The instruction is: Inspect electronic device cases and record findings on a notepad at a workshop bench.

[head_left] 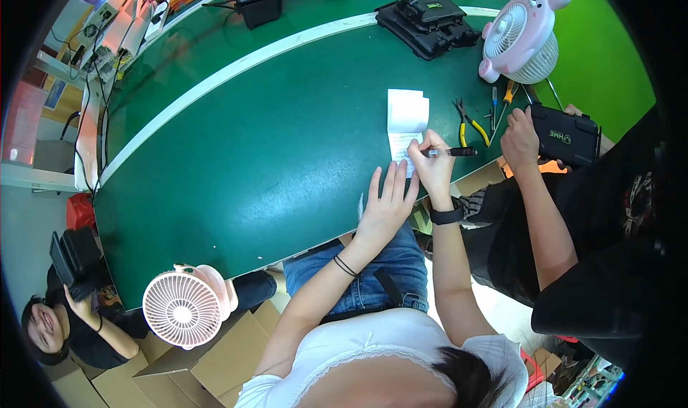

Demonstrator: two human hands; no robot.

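- Head view: pinching a black pen (461, 151) with the fingers of the right hand (435, 163), above an open white notepad (408, 112) right of centre.
- Laying the left hand (388, 204) at the notepad's lower left edge, with fingers loosely spread.
- Showing yellow-handled pliers (463, 133) on the green tabletop (272, 136), just right of the notepad.
- Showing a pink animal-shaped fan (523, 39) at upper right of the frame.

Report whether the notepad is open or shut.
Open: the notepad spreads above and below its fold, with the right hand holding a pen at the lower page.
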